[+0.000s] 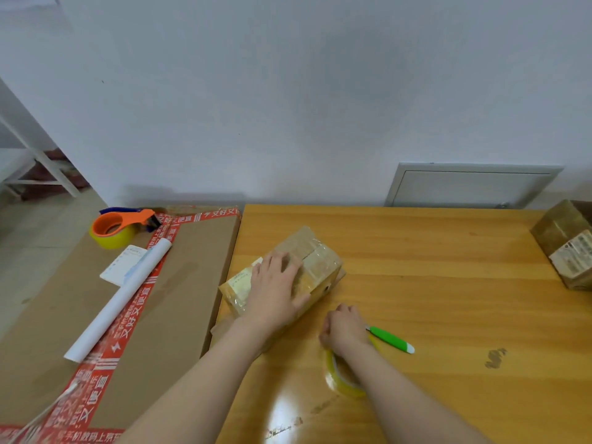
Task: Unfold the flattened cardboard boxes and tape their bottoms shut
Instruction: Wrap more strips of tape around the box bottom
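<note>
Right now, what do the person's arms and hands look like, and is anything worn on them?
Both forearms are bare up to the picture's edge, with no sleeves in view. The left hand and the right hand wear no gloves. No ring, watch or bracelet shows.

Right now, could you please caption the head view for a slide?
Left hand flat on a taped box; right hand curled by a tape roll, green cutter beside it.

small cardboard box [320,256]: brown, glossy with clear tape, pale label at left end, lay skewed near the table's [432,257] left edge | tape roll [340,386]: yellowish, flat, nearer front | second box [565,243]: labelled, far right, cropped
</note>
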